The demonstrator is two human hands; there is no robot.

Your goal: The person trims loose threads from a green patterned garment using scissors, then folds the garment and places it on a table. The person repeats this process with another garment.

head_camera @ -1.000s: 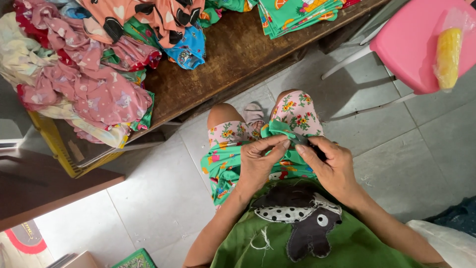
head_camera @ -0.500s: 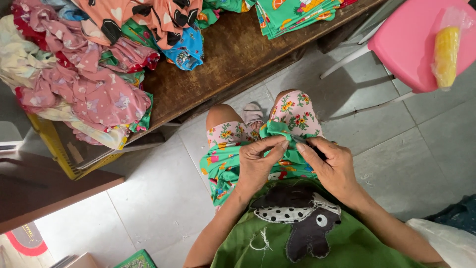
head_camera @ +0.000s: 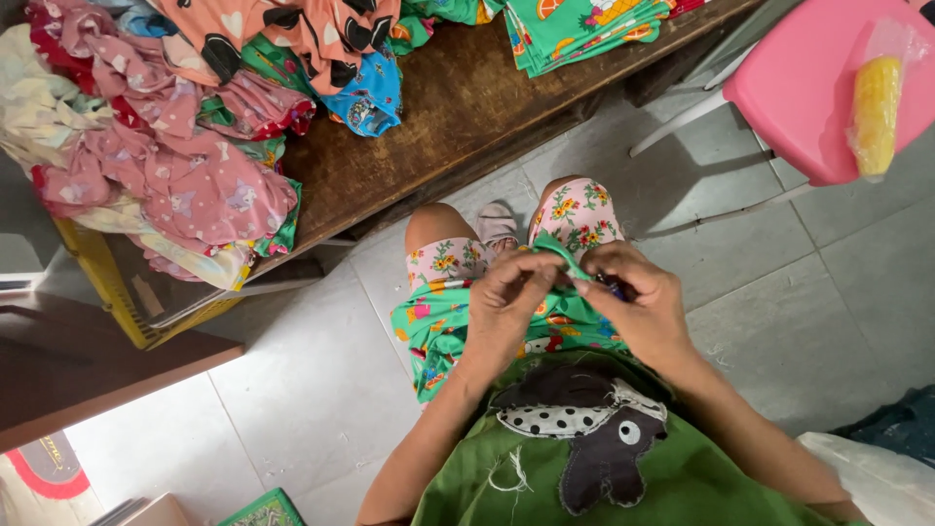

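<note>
a: at the frame's centre, what's in hand?
b: both the left hand (head_camera: 511, 297) and right hand (head_camera: 638, 307) pinch the green printed cotton garment (head_camera: 487, 326) on the lap, apparently mid-trimming; next needs a steady grip.

Our top (head_camera: 682, 477): green cotton, sleeveless or short-sleeved, arms bare to edge of view. On its front, sewn animal patch (head_camera: 594, 433): dark brown body, black-and-white polka-dot band, one round white eye. Loose white threads beside patch. Our shorts (head_camera: 579, 209): pale pink fabric, small flower print. Knees bare.
</note>
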